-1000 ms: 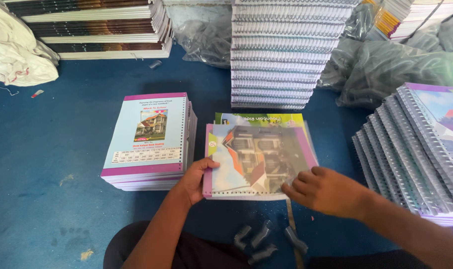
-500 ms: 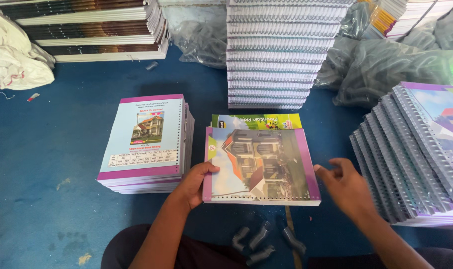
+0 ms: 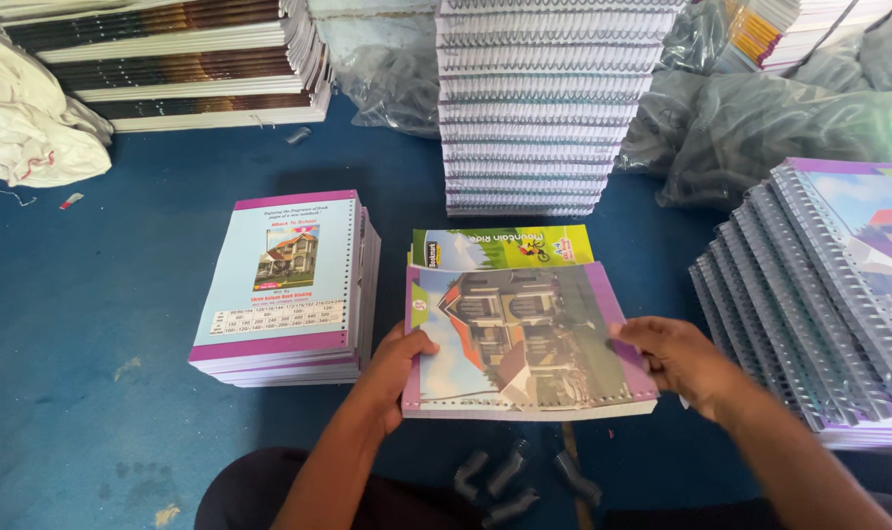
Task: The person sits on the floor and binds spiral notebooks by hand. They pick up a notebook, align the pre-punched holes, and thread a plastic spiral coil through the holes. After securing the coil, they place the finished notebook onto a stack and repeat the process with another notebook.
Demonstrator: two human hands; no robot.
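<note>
Right hand [image 3: 677,358] shifted out to the notebook [image 3: 524,339] cover's right edge, pinching it; left hand [image 3: 399,361] stays clamped on left edge.

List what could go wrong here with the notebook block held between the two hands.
1. The left hand and right hand grip only the side edges of the notebook block; its unbound sheets might slide out of line.
2. The clear cover sheet on top looks loose and could slip.
3. The fanned spiral notebooks lean close to the right hand; a bump might topple them.
</note>
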